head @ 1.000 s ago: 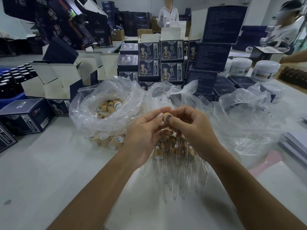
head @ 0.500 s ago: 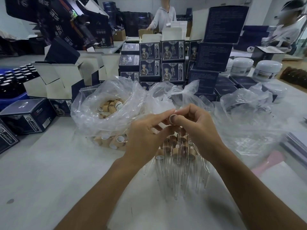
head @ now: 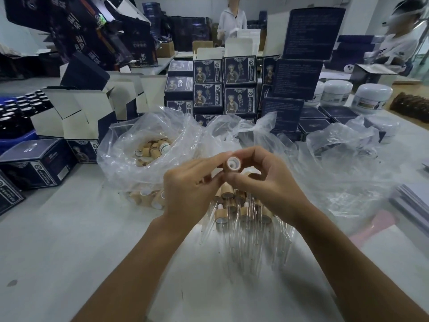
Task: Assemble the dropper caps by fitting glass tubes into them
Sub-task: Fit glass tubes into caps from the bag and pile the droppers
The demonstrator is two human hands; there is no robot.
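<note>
Bamboo-toned dropper cap (head: 232,164), cylindrical with a white inner collar, is pinched between the fingertips of the left hand (head: 192,187) and right hand (head: 267,182), open end facing the camera. Below the fingers lie assembled droppers (head: 241,212). Judged risk: a misaligned, slender glass tube could chip or snap.

I can't tell whether a glass tube sits in the dropper cap (head: 232,164), since my fingers cover its sides and back. My right hand (head: 267,184) hides part of the finished droppers (head: 241,212) beneath it, and the box labels (head: 240,70) are too small to read.
</note>
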